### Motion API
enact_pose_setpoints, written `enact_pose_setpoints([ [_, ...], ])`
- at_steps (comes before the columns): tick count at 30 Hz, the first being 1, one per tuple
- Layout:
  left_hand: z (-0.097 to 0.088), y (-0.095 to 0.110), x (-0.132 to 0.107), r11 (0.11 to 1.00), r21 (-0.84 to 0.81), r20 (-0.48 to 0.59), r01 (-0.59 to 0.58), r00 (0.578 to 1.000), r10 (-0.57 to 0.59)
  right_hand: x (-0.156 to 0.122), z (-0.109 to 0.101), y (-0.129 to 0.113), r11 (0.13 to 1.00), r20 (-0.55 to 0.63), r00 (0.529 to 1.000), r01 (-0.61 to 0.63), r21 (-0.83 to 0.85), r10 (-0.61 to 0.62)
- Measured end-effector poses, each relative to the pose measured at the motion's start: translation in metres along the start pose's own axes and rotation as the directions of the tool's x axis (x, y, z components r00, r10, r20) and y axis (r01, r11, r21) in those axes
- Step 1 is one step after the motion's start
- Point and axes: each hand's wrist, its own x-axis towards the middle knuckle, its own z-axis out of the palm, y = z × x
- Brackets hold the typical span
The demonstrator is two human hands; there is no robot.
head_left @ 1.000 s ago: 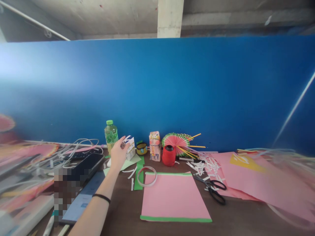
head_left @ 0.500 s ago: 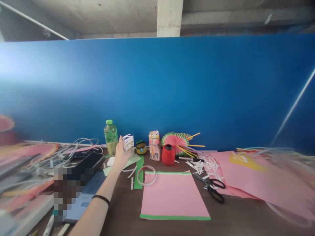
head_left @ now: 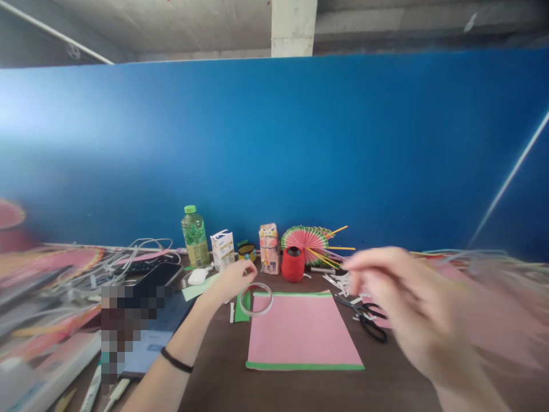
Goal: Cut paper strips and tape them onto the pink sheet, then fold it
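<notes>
My left hand [head_left: 235,280] hovers just behind a roll of tape [head_left: 257,313], its fingers loosely curled and apart, with nothing visible in them. The tape leans over the upper left corner of a pink paper sheet [head_left: 302,335] that has green strips along its top and bottom edges. Beneath the tape lies a green paper strip [head_left: 242,312]. Blurred by motion, my right hand [head_left: 398,303] is raised over the right side of the table; whether its bent fingers hold anything does not show. It partly covers black-handled scissors [head_left: 373,330].
Along the blue partition [head_left: 274,143] stand a green-capped bottle [head_left: 195,240], a small white box [head_left: 223,252], a patterned carton [head_left: 269,252], a red thread spool [head_left: 293,266] and a pleated paper fan [head_left: 306,237]. White paper scraps [head_left: 341,283] lie near the scissors. A phone [head_left: 158,280] and cables are at left.
My left hand has let go of the small white box, which stays standing, and moved right and nearer to the tape. My right hand has come into view from the right.
</notes>
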Motion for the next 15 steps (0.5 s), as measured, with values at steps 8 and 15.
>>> enact_pose_setpoints([
  [8, 0.022, 0.016, -0.013, 0.99, 0.142, 0.383, 0.013, 0.921, -0.067, 0.006, 0.069, 0.094, 0.888, 0.445, 0.773, -0.344, -0.305, 0.453],
  [15, 0.019, 0.012, -0.01, 0.981, 0.191, 0.312, -0.039, 0.95, -0.023, -0.025, 0.091, 0.137, 0.798, 0.539, 0.59, -0.401, -0.45, 0.601],
])
